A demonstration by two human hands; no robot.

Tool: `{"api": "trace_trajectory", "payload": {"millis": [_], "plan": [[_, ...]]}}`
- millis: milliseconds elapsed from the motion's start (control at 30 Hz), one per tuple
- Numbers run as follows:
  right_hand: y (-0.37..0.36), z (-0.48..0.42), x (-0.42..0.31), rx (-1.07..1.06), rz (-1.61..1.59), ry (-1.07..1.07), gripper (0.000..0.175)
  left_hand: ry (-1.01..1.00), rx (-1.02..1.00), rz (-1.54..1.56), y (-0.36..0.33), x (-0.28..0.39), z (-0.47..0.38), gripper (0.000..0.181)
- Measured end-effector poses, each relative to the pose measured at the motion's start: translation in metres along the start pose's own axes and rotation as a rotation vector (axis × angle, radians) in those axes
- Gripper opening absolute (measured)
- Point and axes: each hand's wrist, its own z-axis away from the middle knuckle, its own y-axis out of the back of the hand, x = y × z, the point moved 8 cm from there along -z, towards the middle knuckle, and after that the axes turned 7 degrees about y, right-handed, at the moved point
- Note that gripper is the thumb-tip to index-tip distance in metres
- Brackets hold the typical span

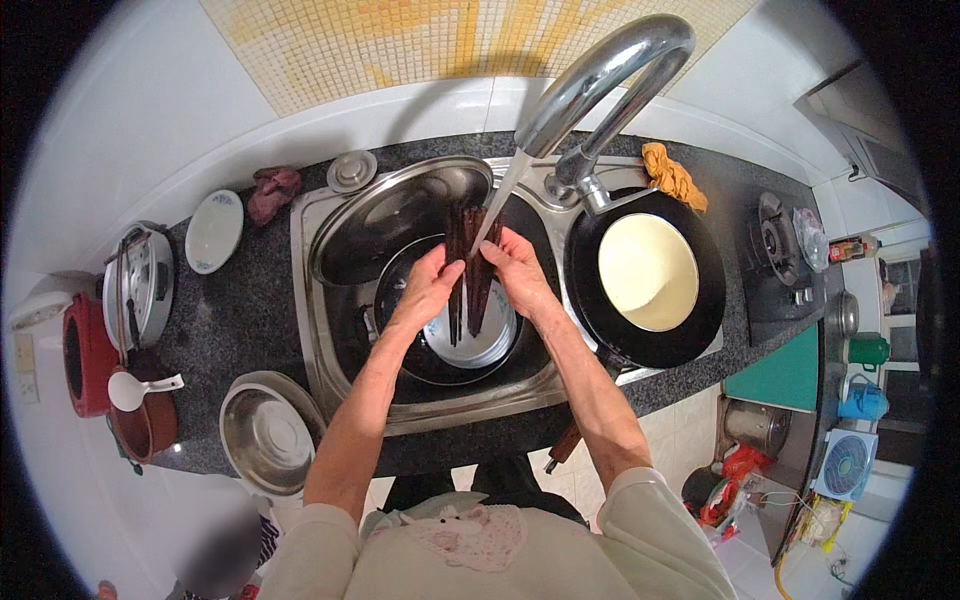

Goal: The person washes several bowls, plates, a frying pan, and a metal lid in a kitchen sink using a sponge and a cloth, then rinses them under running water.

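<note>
Dark brown chopsticks (478, 304) are split into two bunches over the sink (352, 375). My left hand (429, 291) grips one bunch, thumb on top. The other bunch is held by my right hand (517, 271). A stream of water runs from the chrome faucet (611, 75) onto the chopsticks between my hands. Below them, white plates (491, 352) with blue decoration lie stacked in a dark round pan (390, 281) in the basin. A large metal lid (360, 217) leans at the basin's back left. The far ends of my fingers are partly hidden behind the chopsticks.
Right of the basin sits a black wok (589, 315) holding a cream-coloured bowl (649, 271). Metal basins (259, 442), a white dish (214, 231) and a steamer pot (154, 300) stand left. An orange cloth (675, 180) lies behind the wok; a gas burner (776, 236) is farther right.
</note>
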Motion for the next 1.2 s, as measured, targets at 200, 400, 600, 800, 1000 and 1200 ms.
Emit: {"api": "trace_trajectory", "payload": {"millis": [200, 400, 600, 800, 1000, 1200], "plan": [[-0.014, 0.011, 0.004, 0.050, -0.123, -0.044, 0.029, 0.057, -0.074, -0.020, -0.001, -0.011, 0.013, 0.034], [-0.006, 0.014, 0.011, 0.026, 0.074, -0.093, 0.033, 0.112, -0.140, -0.210, -0.003, 0.000, 0.006, 0.035], [0.003, 0.011, -0.010, -0.065, 0.382, -0.061, 0.031, 0.216, -0.316, -0.350, -0.010, -0.004, -0.004, 0.035], [0.000, 0.029, -0.022, -0.175, 1.005, -0.022, 0.031, 0.133, -0.465, -0.378, -0.024, -0.008, -0.010, 0.037], [-0.057, 0.079, -0.026, -0.457, 1.375, -0.007, 0.016, 0.127, -0.420, -0.149, -0.001, -0.010, -0.006, 0.023], [-0.156, 0.114, 0.087, -0.902, 1.270, 0.330, 0.037, 0.177, -0.361, -0.228, 0.005, -0.028, -0.007, 0.025]]}}
